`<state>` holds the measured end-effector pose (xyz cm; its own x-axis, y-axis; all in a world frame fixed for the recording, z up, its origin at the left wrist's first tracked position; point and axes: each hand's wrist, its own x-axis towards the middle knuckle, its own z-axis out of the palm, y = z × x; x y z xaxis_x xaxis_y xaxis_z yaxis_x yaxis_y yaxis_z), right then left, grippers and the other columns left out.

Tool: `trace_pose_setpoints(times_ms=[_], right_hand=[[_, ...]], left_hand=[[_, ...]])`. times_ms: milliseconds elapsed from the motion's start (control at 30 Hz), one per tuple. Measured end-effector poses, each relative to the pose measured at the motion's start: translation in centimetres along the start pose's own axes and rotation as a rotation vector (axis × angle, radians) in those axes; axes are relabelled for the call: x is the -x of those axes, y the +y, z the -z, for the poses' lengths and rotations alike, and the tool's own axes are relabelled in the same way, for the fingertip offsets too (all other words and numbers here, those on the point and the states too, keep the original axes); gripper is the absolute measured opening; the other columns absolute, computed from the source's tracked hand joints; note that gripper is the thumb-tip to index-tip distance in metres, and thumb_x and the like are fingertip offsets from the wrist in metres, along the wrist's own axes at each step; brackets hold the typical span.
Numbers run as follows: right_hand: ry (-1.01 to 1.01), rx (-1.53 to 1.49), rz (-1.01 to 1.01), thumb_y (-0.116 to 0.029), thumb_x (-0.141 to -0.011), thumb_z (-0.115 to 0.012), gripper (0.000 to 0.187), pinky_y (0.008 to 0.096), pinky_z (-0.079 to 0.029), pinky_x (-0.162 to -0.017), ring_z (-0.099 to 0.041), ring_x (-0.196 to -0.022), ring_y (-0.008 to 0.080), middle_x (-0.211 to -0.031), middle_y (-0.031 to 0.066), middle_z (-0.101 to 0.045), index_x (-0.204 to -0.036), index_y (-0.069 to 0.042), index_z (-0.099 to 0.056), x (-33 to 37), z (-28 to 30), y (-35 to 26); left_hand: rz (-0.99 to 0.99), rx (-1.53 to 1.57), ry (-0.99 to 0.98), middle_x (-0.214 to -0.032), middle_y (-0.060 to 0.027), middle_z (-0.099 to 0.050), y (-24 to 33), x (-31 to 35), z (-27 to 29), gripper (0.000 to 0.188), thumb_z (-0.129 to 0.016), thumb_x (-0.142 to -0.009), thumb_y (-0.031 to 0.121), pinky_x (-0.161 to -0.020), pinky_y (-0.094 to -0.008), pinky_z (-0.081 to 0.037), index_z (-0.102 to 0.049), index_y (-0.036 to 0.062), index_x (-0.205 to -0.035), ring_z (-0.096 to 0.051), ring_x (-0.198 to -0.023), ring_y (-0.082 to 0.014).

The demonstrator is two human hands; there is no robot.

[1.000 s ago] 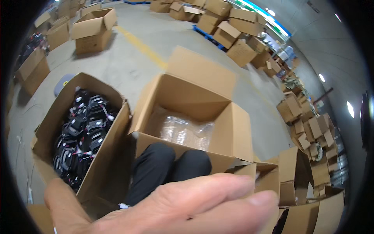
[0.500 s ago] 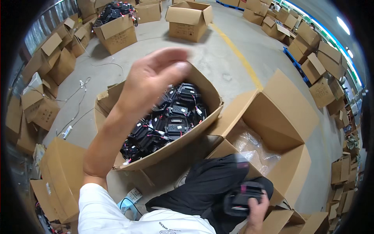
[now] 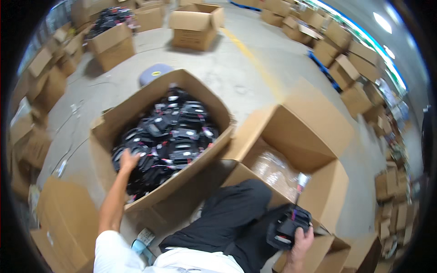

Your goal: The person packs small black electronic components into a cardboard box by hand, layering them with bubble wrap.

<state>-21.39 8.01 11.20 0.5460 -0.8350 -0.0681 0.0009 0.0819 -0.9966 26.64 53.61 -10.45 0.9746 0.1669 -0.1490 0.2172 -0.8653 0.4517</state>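
Observation:
My left hand point(image 3: 129, 160) reaches into a big cardboard box point(image 3: 214, 102) heaped with black plastic housings point(image 3: 183, 133) that carry wires and small white connectors. Its thumb and fingers are apart, touching the housings at the box's left side; some fingertips are hidden among them. My right hand point(image 3: 302, 242) grips one black plastic housing point(image 3: 288, 227) over my right thigh. From that housing a cable with a white-ended connector point(image 3: 302, 180) sticks up. Just right of the full box stands an open cardboard box point(image 3: 296, 132) with clear bubble wrap point(image 3: 273, 169) inside.
A purple-grey stool top point(image 3: 154, 73) shows behind the full box. Another box of black parts point(image 3: 109, 43) and an open carton point(image 3: 193, 36) stand farther off. Cables point(image 3: 68, 120) lie on the floor at left. Stacked cartons point(image 3: 346, 73) line the right side; a carton point(image 3: 63, 223) is near my left.
My left hand has come down from above the full box into its heap of housings. The right hand still holds its housing, now with the cable sticking up. The view has shifted.

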Motion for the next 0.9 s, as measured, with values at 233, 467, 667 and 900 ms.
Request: trace_pose_setpoints(times_ms=[233,467,667,900], right_hand=[[-0.013,0.079,-0.017,-0.017,-0.089,-0.079,0.049,0.0315,-0.05,-0.097,-0.062,-0.106,0.0156,-0.116,0.0077,-0.066,-0.128,0.003,-0.057,1.1,-0.1,-0.3],[0.371,0.628,0.377,-0.022,-0.083,-0.083,0.048,0.0405,-0.048,-0.098,-0.06,-0.112,0.0314,-0.117,0.017,-0.062,-0.119,0.002,-0.062,5.3,0.9,1.7],[-0.057,1.149,0.932,-0.021,-0.081,-0.08,0.035,0.0474,-0.047,-0.102,-0.057,-0.12,0.0395,-0.133,0.0191,-0.059,-0.11,-0.004,-0.069,4.4,3.0,1.9],[-0.321,1.363,1.038,-0.029,-0.07,-0.082,0.067,0.0509,-0.047,-0.097,-0.058,-0.114,0.0395,-0.136,0.0216,-0.056,-0.127,0.0,-0.062,3.7,4.5,0.1]], left_hand=[[0.378,0.641,-0.417,-0.133,-0.0216,-0.063,0.1,3.4,-0.6,0.073,-0.072,-0.092,0.047,-0.095,-0.0533,-0.051,-0.052,-0.0025,-0.141,-0.065,-0.114,-0.0367],[0.368,0.746,-0.57,-0.145,-0.0163,-0.052,0.5,4.5,-2.0,0.076,-0.07,-0.091,0.055,-0.099,-0.065,-0.041,-0.046,0.011,-0.147,-0.056,-0.119,-0.0437],[0.25,0.585,-0.553,-0.126,-0.0081,-0.062,1.1,4.2,-1.5,0.069,-0.075,-0.086,0.055,-0.093,-0.0619,-0.042,-0.055,0.0142,-0.138,-0.056,-0.098,-0.0286],[0.314,0.563,-0.392,-0.108,-0.0161,-0.066,2.8,3.7,1.4,0.044,-0.084,-0.083,0.024,-0.075,-0.0596,-0.055,-0.065,0.0005,-0.115,-0.065,-0.095,-0.0354]])
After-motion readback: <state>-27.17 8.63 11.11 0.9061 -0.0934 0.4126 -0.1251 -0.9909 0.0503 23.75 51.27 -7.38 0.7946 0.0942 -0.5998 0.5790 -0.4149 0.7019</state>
